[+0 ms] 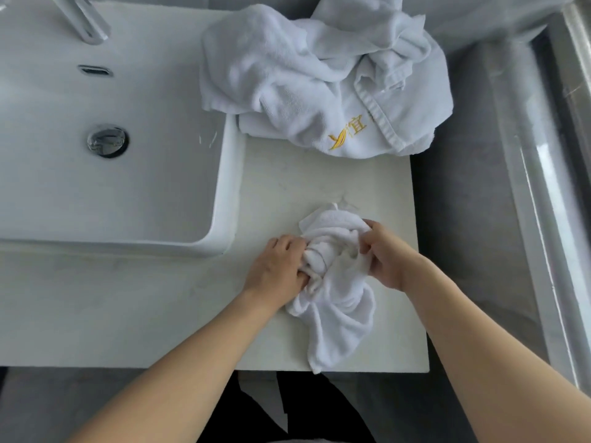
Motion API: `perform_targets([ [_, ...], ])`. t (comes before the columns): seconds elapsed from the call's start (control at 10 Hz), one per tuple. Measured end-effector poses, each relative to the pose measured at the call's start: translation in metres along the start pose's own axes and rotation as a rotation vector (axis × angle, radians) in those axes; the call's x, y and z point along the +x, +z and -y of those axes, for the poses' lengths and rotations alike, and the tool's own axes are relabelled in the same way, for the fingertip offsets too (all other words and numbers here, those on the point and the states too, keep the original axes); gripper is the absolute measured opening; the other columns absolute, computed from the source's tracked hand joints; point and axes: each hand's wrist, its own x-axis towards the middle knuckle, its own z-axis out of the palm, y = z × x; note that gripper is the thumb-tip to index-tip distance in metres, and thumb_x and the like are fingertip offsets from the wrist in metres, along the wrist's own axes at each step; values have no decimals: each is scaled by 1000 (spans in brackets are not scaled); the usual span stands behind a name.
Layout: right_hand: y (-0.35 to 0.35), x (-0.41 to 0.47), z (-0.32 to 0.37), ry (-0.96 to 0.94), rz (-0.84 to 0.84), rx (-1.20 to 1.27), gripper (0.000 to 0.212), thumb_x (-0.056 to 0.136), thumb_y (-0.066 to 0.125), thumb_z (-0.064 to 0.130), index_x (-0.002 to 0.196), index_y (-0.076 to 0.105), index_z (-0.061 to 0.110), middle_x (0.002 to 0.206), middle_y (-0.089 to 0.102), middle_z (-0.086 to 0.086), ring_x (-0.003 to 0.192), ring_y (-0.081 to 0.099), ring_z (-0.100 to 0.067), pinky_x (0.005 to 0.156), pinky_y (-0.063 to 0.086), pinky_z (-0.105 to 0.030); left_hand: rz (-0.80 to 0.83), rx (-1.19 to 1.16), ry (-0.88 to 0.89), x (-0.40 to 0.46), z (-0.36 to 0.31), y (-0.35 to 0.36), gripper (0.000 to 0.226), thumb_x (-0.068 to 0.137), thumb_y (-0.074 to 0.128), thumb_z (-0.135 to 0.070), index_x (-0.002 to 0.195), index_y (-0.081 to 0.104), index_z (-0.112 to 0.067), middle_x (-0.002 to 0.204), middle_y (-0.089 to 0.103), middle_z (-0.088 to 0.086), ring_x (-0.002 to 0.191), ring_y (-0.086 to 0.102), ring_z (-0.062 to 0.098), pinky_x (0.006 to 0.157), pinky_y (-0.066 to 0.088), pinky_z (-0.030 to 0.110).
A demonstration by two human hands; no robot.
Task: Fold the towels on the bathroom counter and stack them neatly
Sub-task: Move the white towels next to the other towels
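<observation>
Small white towel [332, 282] lies bunched at the counter's [128, 314] near edge, about 5 o'clock from the sink [220, 187]. Left hand [275, 270] and right hand [387, 254] both grip its crumpled middle, fingers curled into cloth. Light, limp terry; likely best taken by the corners. Larger rumpled towels [319, 81], gold embroidery, lie at 12 o'clock.

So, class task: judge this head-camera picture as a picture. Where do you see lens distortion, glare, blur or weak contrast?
Head view: wide-angle bending curves the counter edges and the metal frame at right; soft, even light, faint shadows; bright sheen on the tap and drain; white small towel, gripped by left hand and right hand, barely stands out from the pale counter; the towel pile looks slightly soft.
</observation>
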Motion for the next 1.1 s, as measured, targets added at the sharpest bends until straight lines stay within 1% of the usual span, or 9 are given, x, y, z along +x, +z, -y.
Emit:
perform_targets([
  [0.2,35,-20,15,-4,329,-317,104,77,42,-17,150,7,48,127,46,-4,111,58,-33,93,52,-48,107,-504,-179,-19,43,-39,30,71,59,-34,96,60,-17,93,71,2,89,66,27,76,53,41],
  [0.3,73,-31,27,73,493,-629,110,78,60,-11,151,-2,45,140,44,-3,117,58,-25,99,50,-45,139,-655,-214,-44,78,-52,6,79,61,-19,83,65,-21,79,72,-14,77,64,-4,73,52,25],
  [0.4,120,-36,31,90,533,-1058,124,70,83,18,153,-7,38,151,36,0,127,49,-20,105,46,-35,145,-702,-300,-70,112,-71,30,90,55,-1,78,66,-27,71,65,-23,66,53,-19,63,42,4],
  [0.5,173,-36,14,45,578,-1287,122,57,89,42,150,11,34,145,43,1,126,50,-21,100,49,-34,117,-724,-383,-100,156,-84,31,94,52,-8,72,63,-28,74,63,-20,73,55,-5,64,44,11],
  [0.6,227,-39,-9,-121,592,-1140,70,72,80,42,131,49,21,122,60,-1,110,59,-22,92,54,-38,68,-777,-483,-129,199,-105,26,96,48,-11,82,66,-23,79,66,-11,74,57,6,64,47,20],
  [0.7,275,-43,-21,-332,518,-1079,43,85,67,42,105,63,4,103,67,-17,86,59,-22,77,48,-33,-11,-850,-543,-151,230,-131,14,89,52,-24,87,66,-26,84,69,-9,76,61,7,66,49,19],
  [0.8,342,-44,-26,-365,439,-1014,24,92,60,34,100,59,11,98,61,-9,83,51,-18,67,41,-25,-87,-875,-585,-180,277,-152,24,74,51,-36,89,65,-25,88,70,-7,84,65,14,80,51,31],
  [1.0,462,-56,-19,-471,520,-835,17,88,53,30,81,58,15,70,53,10,64,45,-12,63,40,-29,-280,-814,-689,-224,370,-184,15,94,53,-36,105,59,-28,91,68,-8,83,66,14,63,51,31],
  [1.1,513,-65,-10,-471,571,-629,45,86,54,37,128,49,23,108,63,12,96,62,-9,86,53,-37,-483,-778,-736,-240,404,-201,13,96,51,-34,104,54,-24,90,64,-8,80,62,11,59,42,26],
])
